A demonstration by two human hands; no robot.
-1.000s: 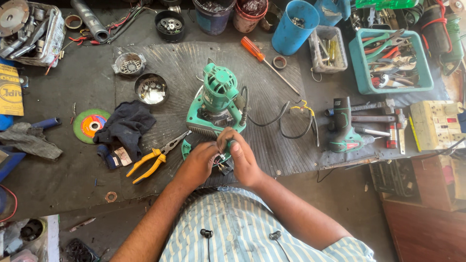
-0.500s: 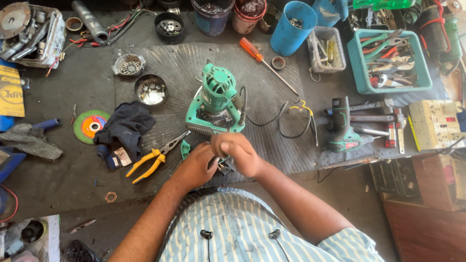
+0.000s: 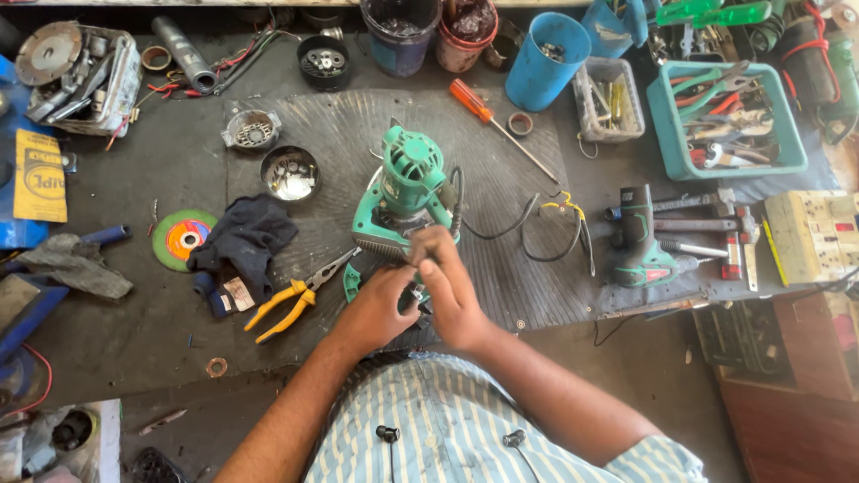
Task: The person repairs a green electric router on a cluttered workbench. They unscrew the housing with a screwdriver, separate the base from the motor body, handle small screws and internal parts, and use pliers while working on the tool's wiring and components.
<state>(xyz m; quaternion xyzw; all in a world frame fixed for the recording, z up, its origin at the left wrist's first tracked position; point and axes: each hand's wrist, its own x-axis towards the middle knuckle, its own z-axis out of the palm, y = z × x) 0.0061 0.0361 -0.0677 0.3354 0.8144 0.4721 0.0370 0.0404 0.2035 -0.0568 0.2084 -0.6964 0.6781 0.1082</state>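
Note:
A green power tool (image 3: pixel 407 192) with a black cord stands on a dark ribbed mat (image 3: pixel 501 152) in the middle of the workbench. Just in front of it, my left hand (image 3: pixel 380 309) and my right hand (image 3: pixel 452 286) meet over a small dark part (image 3: pixel 413 300) that both grip. The fingers cover most of this part, so its shape is unclear. My right hand's fingertips reach up to the tool's base. Yellow-handled pliers (image 3: pixel 300 295) lie left of my left hand.
A dark cloth (image 3: pixel 246 237), a coloured disc (image 3: pixel 183 237) and a small metal bowl (image 3: pixel 289 173) lie to the left. An orange-handled screwdriver (image 3: pixel 497 121), a blue cup (image 3: pixel 546 63), a teal tool tray (image 3: pixel 725 116) and a green drill (image 3: pixel 640 237) sit to the right.
My right hand has shifted up toward the green tool's base. My left hand stays on the small part. The view is otherwise the same.

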